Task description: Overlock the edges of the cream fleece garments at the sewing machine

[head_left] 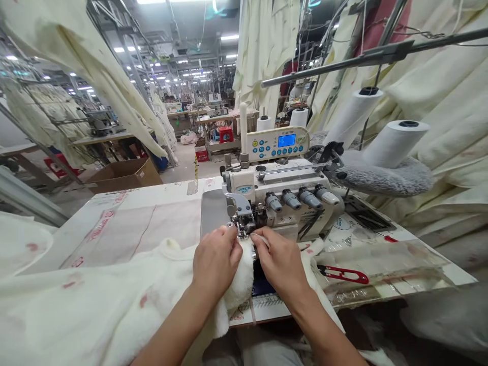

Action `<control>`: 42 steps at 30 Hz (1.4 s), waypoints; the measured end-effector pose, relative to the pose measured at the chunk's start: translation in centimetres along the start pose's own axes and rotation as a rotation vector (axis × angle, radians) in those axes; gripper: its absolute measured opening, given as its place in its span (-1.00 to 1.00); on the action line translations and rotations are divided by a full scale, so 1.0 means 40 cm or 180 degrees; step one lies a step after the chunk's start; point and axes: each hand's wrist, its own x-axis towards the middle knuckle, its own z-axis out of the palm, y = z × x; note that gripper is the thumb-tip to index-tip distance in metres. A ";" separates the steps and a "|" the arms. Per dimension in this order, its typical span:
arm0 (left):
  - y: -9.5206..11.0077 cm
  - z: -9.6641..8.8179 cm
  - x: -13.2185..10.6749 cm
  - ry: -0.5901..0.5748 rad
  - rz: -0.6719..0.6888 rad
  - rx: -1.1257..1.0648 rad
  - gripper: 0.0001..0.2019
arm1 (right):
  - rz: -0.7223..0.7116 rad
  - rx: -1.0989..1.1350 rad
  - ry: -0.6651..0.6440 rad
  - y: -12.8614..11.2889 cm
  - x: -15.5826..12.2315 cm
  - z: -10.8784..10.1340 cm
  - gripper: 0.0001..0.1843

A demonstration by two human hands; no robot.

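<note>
Cream fleece (239, 277), soft, bulky and stretchy, light at the edge but with a lot of weight in the drape, spills off the table front, its edge bunched up at the presser foot (239, 223) of the JACK overlock machine (282, 195). Left hand (216, 262) and right hand (281, 262) both half-closed, fingertips pinching that edge either side of the foot. Pile looks slippery: take hold close to the edge, not out on the drape. Red thread snips (339, 270) lie right, untouched.
</note>
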 end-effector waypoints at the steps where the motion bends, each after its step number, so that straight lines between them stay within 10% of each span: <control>1: 0.001 0.001 0.000 0.0001 0.0001 0.0026 -0.87 | -0.0008 -0.0031 0.0062 0.001 0.000 0.005 -0.84; 11: 0.003 0.000 -0.004 0.0141 -0.0041 0.0329 -0.81 | -0.0390 -0.0147 0.1371 0.030 -0.085 0.013 -0.81; 17: -0.027 -0.038 -0.001 -0.0192 -0.0032 -0.0599 -0.80 | 0.0265 0.1174 -0.0712 0.033 -0.122 0.058 -0.38; 28: -0.032 -0.016 0.015 0.0274 -0.0115 -0.0624 -0.85 | 0.1398 0.3285 -0.0796 0.025 -0.118 0.056 -0.62; 31: -0.011 -0.014 -0.065 0.0782 0.0426 -0.0425 -0.82 | 0.1158 0.3313 -0.0929 0.015 -0.134 0.030 -0.71; 35: 0.010 0.016 -0.182 0.0592 0.1054 -0.0580 -0.66 | 0.0862 0.2922 -0.1026 0.003 -0.171 0.004 -0.90; 42: 0.025 0.030 -0.188 0.1220 0.1095 -0.0893 -0.81 | 0.1013 0.2572 -0.0798 -0.018 -0.187 0.002 -0.88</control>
